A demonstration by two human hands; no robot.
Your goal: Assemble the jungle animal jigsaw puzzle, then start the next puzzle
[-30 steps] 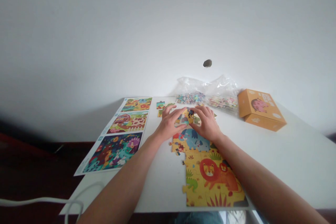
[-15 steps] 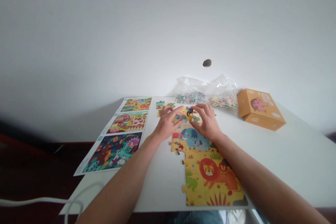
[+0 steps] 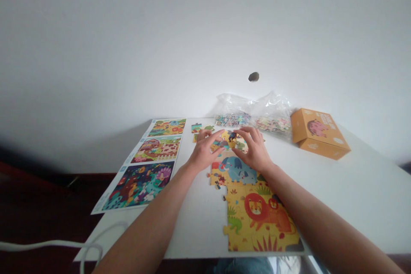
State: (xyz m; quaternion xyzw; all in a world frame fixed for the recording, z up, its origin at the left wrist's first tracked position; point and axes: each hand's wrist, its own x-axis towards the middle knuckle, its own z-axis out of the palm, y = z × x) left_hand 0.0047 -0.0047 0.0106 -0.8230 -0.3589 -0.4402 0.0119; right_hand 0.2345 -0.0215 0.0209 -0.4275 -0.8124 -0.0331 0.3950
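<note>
White worktop (image 3: pixel 337 205), wall (image 3: pixel 205 30) behind. Jigsaw (image 3: pixel 247 190) lies under and nearer than left hand (image 3: pixel 203 150) and right hand (image 3: pixel 256 150), both spread, contact unclear; long axis and picture tops point away. Near end just inside worktop edge; surface extends right of right hand.

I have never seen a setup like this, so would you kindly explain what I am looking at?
There is no machine here: a person works with bare hands, seen from a camera worn on the head, looking forward and down. On the white table lies a partly assembled puzzle with lions and elephants. The left hand and right hand are at its far end, thumbs and forefingers spread around pieces; whether the fingertips touch them is hard to tell. To the left is a sheet with three printed pictures; at the back right are clear bags of pieces and an orange box.
</note>
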